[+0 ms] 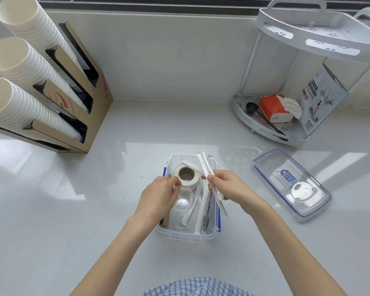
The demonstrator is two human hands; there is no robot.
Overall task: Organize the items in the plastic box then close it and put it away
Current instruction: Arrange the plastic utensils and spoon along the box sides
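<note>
A blue checked garment shows at the bottom edge, and both bare forearms reach forward from it over the pale counter. The clear plastic box stands open on the counter directly in front, its long side running away from the viewer, with blue latches on its side walls. The left hand is inside the box at its left side, its fingers curled around the rim of a small clear cup that sits in the box. The right hand is over the box's right edge, fingers closed on a bundle of white wrapped straws that slants up and away past the far wall. More white wrapped sticks lie lengthwise on the box floor. A roll of beige tape lies in the far half, between the two hands. To the right, well apart from the box, its clear lid rests on the counter. Farther back on the right stands a white corner shelf holding a red tissue pack. At far left, stacks of white paper cups lean in a cardboard dispenser.
</note>
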